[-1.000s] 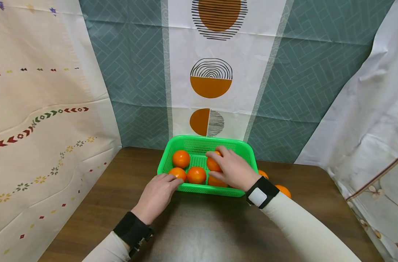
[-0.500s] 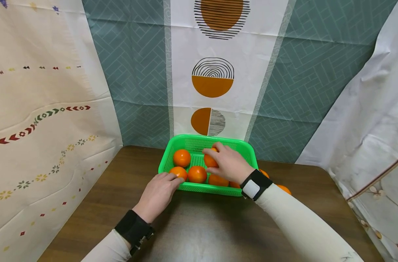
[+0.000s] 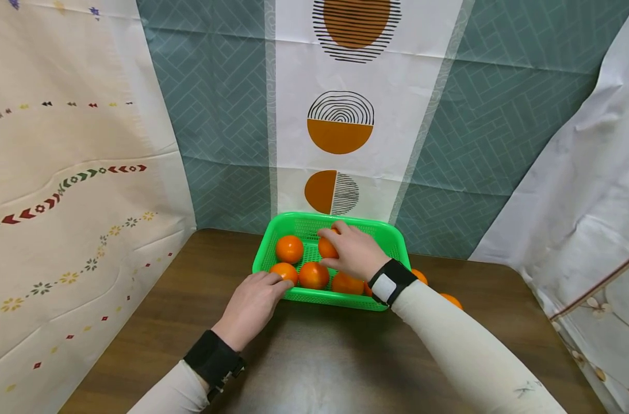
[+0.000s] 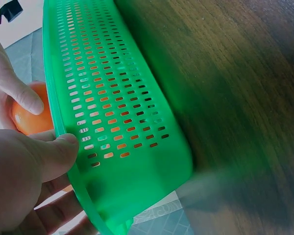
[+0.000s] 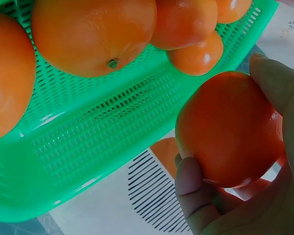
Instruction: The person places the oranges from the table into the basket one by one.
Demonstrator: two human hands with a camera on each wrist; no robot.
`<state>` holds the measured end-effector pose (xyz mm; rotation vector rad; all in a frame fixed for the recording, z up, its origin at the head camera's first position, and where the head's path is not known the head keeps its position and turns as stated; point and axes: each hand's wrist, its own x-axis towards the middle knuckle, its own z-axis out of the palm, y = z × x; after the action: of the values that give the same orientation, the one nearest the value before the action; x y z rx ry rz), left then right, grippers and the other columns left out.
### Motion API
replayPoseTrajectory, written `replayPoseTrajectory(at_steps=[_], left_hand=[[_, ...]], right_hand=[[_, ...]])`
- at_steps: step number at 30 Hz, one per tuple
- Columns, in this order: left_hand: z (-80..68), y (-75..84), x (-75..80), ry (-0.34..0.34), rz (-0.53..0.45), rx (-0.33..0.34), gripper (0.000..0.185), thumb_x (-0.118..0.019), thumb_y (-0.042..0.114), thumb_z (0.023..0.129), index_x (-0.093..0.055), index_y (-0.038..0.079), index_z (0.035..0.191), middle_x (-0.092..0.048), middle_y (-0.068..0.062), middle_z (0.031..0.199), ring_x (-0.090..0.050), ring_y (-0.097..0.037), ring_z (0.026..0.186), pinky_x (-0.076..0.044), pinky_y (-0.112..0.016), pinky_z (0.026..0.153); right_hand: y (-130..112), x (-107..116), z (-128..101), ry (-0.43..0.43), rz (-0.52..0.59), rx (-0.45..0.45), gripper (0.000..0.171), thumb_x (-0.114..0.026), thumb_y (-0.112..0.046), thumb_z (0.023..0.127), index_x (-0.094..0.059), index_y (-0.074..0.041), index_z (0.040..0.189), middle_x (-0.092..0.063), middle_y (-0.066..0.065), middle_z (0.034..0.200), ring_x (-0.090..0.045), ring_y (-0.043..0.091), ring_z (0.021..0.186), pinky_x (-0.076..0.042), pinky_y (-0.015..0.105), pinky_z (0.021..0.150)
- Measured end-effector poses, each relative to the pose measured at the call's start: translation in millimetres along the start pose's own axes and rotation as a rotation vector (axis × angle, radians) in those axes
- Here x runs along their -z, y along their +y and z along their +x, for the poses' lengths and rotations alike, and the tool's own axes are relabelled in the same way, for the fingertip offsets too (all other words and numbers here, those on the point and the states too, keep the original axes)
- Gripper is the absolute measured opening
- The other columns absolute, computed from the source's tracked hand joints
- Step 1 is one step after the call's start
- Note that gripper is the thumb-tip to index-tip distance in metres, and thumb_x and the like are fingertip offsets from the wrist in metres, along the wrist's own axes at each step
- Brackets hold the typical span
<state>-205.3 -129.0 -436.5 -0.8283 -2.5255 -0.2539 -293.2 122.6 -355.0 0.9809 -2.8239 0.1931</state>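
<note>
A green perforated plastic basket [image 3: 322, 297] stands on the table with several oranges in it. My left hand [image 3: 254, 305] grips its front left rim. In the left wrist view the thumb presses the outer wall [image 4: 132, 171] while the fingers go over the inside. My right hand [image 3: 358, 252] holds an orange [image 5: 230, 129] above the basket, thumb and fingers curled round it; in the head view part of that orange is hidden. Below it, a front row includes an orange [image 3: 314, 275] and a partly covered orange [image 3: 348, 283]. Another orange [image 3: 290, 249] lies at the back left.
Beyond the basket's right side, two oranges lie on the brown wooden table [image 3: 314, 356]: one orange [image 3: 420, 276] by the basket wall, one orange [image 3: 452, 300] partly behind the right sleeve. A patterned cloth [image 3: 340, 190] hangs right behind the basket.
My right hand has moved left and slightly back with the orange, uncovering more of the front row at the right. The left hand keeps its place on the rim.
</note>
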Motion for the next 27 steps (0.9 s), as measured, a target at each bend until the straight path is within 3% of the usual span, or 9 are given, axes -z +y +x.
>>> replayPoseTrajectory(at_steps=[13,19,27], left_hand=[[1.0,1.2,-1.5,-0.007,-0.002,0.010,0.032,-0.082,0.009,0.085,-0.073,0.017,0.114,-0.063,0.003,0.094,-0.057,-0.020,0.086,-0.051,-0.035,0.082],[-0.2,0.7,-0.2,-0.009,0.008,0.003,0.033,-0.082,0.008,0.084,-0.072,0.017,0.114,-0.063,0.004,0.094,-0.057,-0.019,0.086,-0.051,-0.034,0.083],[0.6,-0.3,0.0,0.007,0.010,-0.002,0.031,-0.082,0.009,0.085,-0.073,0.017,0.114,-0.064,0.003,0.094,-0.058,-0.020,0.086,-0.051,-0.036,0.082]], right_hand=[[-0.5,-8.0,18.3,-0.041,0.021,-0.070,0.067,-0.073,-0.054,0.088,-0.054,-0.022,0.144,-0.055,0.006,0.127,-0.059,0.021,0.092,-0.054,0.034,0.078],[-2.1,-19.4,28.3,-0.061,0.083,-0.127,0.067,-0.076,-0.048,0.088,-0.053,-0.020,0.144,-0.055,0.009,0.126,-0.059,0.025,0.095,-0.054,0.038,0.083],[-3.0,-31.7,39.5,-0.076,0.080,-0.158,0.066,-0.077,-0.047,0.088,-0.055,-0.021,0.143,-0.055,0.012,0.127,-0.059,0.029,0.097,-0.053,0.041,0.083]])
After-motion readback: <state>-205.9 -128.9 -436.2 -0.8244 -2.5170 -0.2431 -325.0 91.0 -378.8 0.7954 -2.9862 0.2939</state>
